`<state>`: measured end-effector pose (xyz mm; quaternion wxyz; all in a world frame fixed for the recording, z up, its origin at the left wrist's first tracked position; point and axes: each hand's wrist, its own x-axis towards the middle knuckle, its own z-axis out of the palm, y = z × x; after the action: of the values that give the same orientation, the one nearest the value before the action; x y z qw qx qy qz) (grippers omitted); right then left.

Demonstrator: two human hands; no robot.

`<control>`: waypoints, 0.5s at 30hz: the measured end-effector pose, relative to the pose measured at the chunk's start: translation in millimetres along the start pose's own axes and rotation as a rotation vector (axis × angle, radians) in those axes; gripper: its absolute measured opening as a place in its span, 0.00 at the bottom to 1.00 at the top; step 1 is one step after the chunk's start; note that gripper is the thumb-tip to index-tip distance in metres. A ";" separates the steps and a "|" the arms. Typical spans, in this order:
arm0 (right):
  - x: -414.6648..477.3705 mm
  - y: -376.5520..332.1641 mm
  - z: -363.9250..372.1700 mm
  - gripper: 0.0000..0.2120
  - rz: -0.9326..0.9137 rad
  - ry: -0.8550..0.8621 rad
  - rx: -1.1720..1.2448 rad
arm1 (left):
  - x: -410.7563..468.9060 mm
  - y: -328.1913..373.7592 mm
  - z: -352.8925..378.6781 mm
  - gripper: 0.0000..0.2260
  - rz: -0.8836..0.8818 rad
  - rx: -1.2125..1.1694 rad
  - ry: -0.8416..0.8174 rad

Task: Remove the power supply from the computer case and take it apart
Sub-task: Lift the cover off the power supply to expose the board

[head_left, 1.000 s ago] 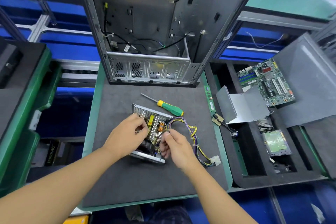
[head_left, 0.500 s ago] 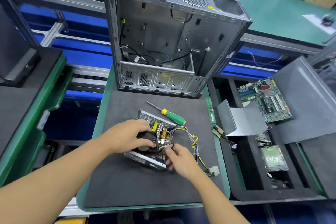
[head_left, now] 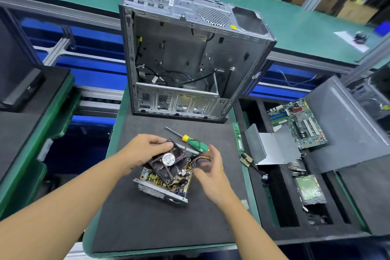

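Both hands are held over the opened power supply (head_left: 162,186), which lies on the dark mat of the worktop (head_left: 147,228), just in front of the emptied computer case (head_left: 179,59). The black fan (head_left: 168,162) is gripped at its far edge by the left hand (head_left: 145,150), with the fingers curled round the frame, and it is held tilted above the circuit board. The right hand (head_left: 211,169) is blurred beside the bundle of coloured wires (head_left: 201,157); whether anything is pinched by it cannot be told.

The step in hand is judged to be the freeing of the fan from the supply. As the supply is out of the case and its board is exposed, the task seems well advanced.

To do this step well, the fan should be raised only as far as its lead allows. The lead should be followed to the board and pulled off by its plug, not by the wire. The metal tray should be steadied, so that it is not dragged across the mat. The large capacitors should not be touched, because charge may be kept in them. The green-handled screwdriver (head_left: 195,144) lies just behind the supply, within easy reach if more screws are found.
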<state>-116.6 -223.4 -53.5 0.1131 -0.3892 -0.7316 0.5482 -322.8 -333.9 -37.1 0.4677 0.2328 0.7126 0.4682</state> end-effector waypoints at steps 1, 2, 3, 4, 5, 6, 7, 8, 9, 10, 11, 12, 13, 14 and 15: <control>-1.1 -3.0 -3.4 0.36 -0.052 0.030 -0.068 | 0.2 0.4 1.2 0.12 -0.035 -0.038 0.013; -2.1 -6.3 -6.7 0.38 -0.115 0.031 -0.140 | 1.0 0.9 2.6 0.14 -0.066 -0.074 0.031; -3.4 -10.0 -9.7 0.38 -0.185 0.001 -0.227 | 2.5 1.3 4.4 0.15 -0.092 -0.103 0.049; -5.0 -14.4 -11.3 0.38 -0.252 -0.049 -0.335 | 4.3 2.0 7.0 0.16 -0.110 -0.120 0.068; -6.3 -19.2 -11.2 0.39 -0.307 -0.098 -0.440 | 6.6 2.3 10.8 0.16 -0.117 -0.113 0.095; -6.7 -24.2 -9.9 0.41 -0.336 -0.130 -0.529 | 9.6 2.4 15.5 0.16 -0.111 -0.078 0.131; -6.4 -28.9 -7.7 0.45 -0.337 -0.135 -0.596 | 12.9 3.0 20.6 0.15 -0.089 -0.013 0.172; -5.7 -33.2 -4.9 0.49 -0.322 -0.114 -0.648 | 15.8 4.9 26.2 0.15 -0.058 0.077 0.214; -5.1 -36.2 -2.5 0.50 -0.300 -0.079 -0.684 | 18.0 8.6 32.5 0.14 -0.021 0.174 0.250; -4.1 -38.0 -1.6 0.50 -0.272 -0.046 -0.696 | 19.1 13.8 39.0 0.13 0.014 0.249 0.272; -3.2 -38.8 -2.5 0.49 -0.241 -0.024 -0.684 | 19.6 18.9 45.4 0.13 0.048 0.287 0.273; -2.8 -38.2 -6.3 0.46 -0.210 -0.019 -0.645 | 19.5 24.7 52.5 0.13 0.081 0.295 0.255; -3.4 -36.9 -11.7 0.44 -0.171 -0.035 -0.572 | 18.5 29.7 58.8 0.14 0.114 0.289 0.229; -4.7 -34.8 -18.3 0.41 -0.126 -0.053 -0.465 | 17.4 34.1 64.8 0.14 0.154 0.283 0.202; -6.0 -31.3 -26.4 0.38 -0.088 -0.058 -0.342 | 16.4 37.4 71.0 0.15 0.197 0.287 0.183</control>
<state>-110.9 -211.8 -14.2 0.0482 -0.3543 -0.8335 0.4212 -271.5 -272.4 -20.1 0.3147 0.3221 0.7855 0.4244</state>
